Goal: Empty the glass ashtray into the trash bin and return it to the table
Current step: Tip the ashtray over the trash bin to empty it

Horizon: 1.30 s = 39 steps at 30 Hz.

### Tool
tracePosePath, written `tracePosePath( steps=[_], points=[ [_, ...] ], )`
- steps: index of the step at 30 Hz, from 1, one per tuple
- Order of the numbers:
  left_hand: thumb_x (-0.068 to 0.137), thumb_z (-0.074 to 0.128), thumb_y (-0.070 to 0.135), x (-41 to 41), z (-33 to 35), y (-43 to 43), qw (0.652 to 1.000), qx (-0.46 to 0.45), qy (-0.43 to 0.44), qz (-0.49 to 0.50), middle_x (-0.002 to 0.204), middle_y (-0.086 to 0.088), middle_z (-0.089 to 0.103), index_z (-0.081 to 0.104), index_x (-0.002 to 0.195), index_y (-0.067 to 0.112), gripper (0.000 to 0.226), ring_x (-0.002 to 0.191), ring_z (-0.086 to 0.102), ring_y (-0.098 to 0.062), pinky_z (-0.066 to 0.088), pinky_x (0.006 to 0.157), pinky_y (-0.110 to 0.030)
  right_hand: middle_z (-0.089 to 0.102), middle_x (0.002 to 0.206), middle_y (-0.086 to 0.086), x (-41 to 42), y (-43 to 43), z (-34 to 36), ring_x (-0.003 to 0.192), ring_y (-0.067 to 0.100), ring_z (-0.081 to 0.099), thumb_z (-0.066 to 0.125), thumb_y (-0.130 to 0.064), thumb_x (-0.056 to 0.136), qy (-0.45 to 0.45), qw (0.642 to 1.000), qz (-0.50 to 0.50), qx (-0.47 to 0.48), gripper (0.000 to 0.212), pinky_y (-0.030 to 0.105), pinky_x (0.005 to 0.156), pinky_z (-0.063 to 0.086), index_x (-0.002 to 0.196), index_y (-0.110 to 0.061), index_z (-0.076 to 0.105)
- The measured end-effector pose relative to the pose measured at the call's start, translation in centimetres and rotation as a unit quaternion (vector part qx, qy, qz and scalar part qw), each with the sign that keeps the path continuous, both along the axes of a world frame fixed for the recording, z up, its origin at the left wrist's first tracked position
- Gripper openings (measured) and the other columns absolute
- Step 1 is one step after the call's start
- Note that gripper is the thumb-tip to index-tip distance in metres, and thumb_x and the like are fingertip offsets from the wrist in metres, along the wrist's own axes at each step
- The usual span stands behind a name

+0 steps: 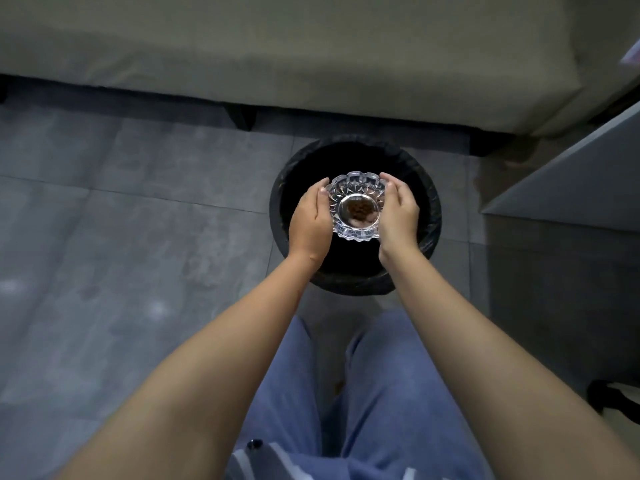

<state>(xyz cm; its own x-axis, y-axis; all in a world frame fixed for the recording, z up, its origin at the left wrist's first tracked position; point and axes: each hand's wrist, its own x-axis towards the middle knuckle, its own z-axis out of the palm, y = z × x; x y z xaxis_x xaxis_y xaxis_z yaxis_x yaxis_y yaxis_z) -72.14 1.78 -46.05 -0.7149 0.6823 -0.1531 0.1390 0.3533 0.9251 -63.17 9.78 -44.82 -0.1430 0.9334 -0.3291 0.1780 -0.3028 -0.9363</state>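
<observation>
A cut-glass ashtray (356,206) with brown ash in its round centre is held level, right above the mouth of a round black trash bin (434,216) lined with a black bag. My left hand (310,220) grips the ashtray's left rim. Its right rim is gripped by my right hand (398,216). The bin stands on the grey tiled floor in front of my legs. The inside of the bin is dark and its contents are hidden.
A beige sofa (311,50) on dark legs runs across the top, just behind the bin. A grey table or cabinet edge (568,188) juts in at the right. Grey floor tiles (121,220) spread to the left. A dark object (613,396) lies at the lower right.
</observation>
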Motion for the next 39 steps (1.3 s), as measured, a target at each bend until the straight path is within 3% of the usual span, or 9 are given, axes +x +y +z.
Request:
tracePosePath(
  steps=[7,11,15,19,22,26,31,36,39],
  points=[
    [0.102,0.038,0.024,-4.5,-7.2,-1.3,0.964,-0.135,0.228,0.025,0.156,-0.016,0.035,0.053,0.137,0.007,0.042,0.150,0.022,-0.031,0.003,0.123,-0.044,0.064,0.101,-0.013,-0.3,1.8,-5.8,0.090,0.000,0.060,0.042,-0.018,0.105,0.010,0.999,-0.027,0.028,0.030,0.010,0.077,0.050,0.120,-0.013,0.068],
    [0.103,0.040,0.024,-5.2,-7.8,-2.6,0.968,-0.182,0.176,0.003,0.164,-0.019,0.012,0.048,0.142,0.015,0.040,0.151,0.016,-0.034,0.018,0.122,-0.043,0.065,0.099,-0.010,0.5,2.2,-6.2,0.092,0.012,0.063,0.042,-0.021,0.105,0.012,0.998,-0.063,0.014,0.029,0.031,0.074,0.056,0.116,-0.017,0.068],
    [0.104,0.039,0.025,-5.2,-7.8,-2.3,0.985,-0.141,0.104,-0.006,0.161,-0.016,0.020,0.043,0.147,0.015,0.044,0.148,0.027,-0.030,0.026,0.119,-0.036,0.065,0.097,-0.013,1.4,2.6,-6.6,0.095,0.011,0.063,0.042,-0.020,0.105,0.000,0.996,-0.080,0.031,0.029,0.043,0.094,0.055,0.115,-0.016,0.068],
    [0.104,0.044,0.025,-5.5,-8.0,-2.4,0.985,-0.119,0.123,0.017,0.154,-0.020,0.033,0.049,0.144,0.010,0.043,0.140,0.039,-0.032,0.035,0.115,-0.038,0.066,0.104,-0.007,1.8,2.5,-6.9,0.108,0.023,0.065,0.041,-0.022,0.104,-0.029,0.995,-0.088,0.030,0.028,0.041,0.096,0.054,0.113,-0.019,0.068],
    [0.103,0.045,0.025,-5.5,-7.7,-2.4,0.983,-0.099,0.152,0.014,0.155,-0.020,0.034,0.051,0.142,0.009,0.042,0.143,0.037,-0.032,0.037,0.115,-0.042,0.065,0.109,-0.006,2.3,2.4,-6.9,0.103,0.015,0.062,0.041,-0.020,0.103,-0.060,0.993,-0.089,0.046,0.030,0.029,0.088,0.051,0.118,-0.016,0.068],
    [0.104,0.045,0.022,-5.6,-6.9,-2.1,0.978,-0.063,0.200,0.006,0.163,-0.013,0.025,0.054,0.140,0.007,0.040,0.147,0.031,-0.025,0.028,0.113,-0.026,0.063,0.106,-0.008,2.8,2.7,-7.0,0.100,0.012,0.058,0.041,-0.024,0.103,-0.121,0.987,-0.063,0.090,0.032,0.027,0.087,0.045,0.121,-0.019,0.067],
    [0.104,0.043,0.024,-5.1,-6.3,-1.7,0.967,-0.055,0.249,-0.009,0.163,-0.012,0.026,0.055,0.138,0.006,0.041,0.144,0.037,-0.028,0.042,0.109,-0.038,0.069,0.110,-0.004,3.4,2.5,-6.5,0.095,0.017,0.058,0.037,-0.031,0.105,-0.260,0.950,0.035,0.167,0.033,0.026,0.079,0.036,0.126,-0.025,0.062],
    [0.103,0.045,0.028,-4.9,-6.0,-1.6,0.964,-0.063,0.257,-0.017,0.163,-0.014,0.023,0.046,0.146,0.009,0.046,0.144,0.037,-0.030,0.041,0.110,-0.039,0.073,0.103,-0.001,3.4,2.8,-7.4,0.086,0.027,0.073,0.032,-0.045,0.101,-0.297,0.932,0.060,0.201,0.032,0.045,0.079,0.060,0.120,-0.037,0.056],
    [0.103,0.045,0.030,-4.7,-5.8,-1.5,0.964,-0.069,0.256,-0.020,0.164,-0.014,0.022,0.042,0.148,0.009,0.050,0.143,0.037,-0.030,0.039,0.110,-0.037,0.073,0.102,0.000,3.4,3.1,-7.7,0.083,0.029,0.074,0.031,-0.047,0.099,-0.317,0.923,0.076,0.204,0.029,0.050,0.078,0.060,0.120,-0.039,0.050]
  ],
)
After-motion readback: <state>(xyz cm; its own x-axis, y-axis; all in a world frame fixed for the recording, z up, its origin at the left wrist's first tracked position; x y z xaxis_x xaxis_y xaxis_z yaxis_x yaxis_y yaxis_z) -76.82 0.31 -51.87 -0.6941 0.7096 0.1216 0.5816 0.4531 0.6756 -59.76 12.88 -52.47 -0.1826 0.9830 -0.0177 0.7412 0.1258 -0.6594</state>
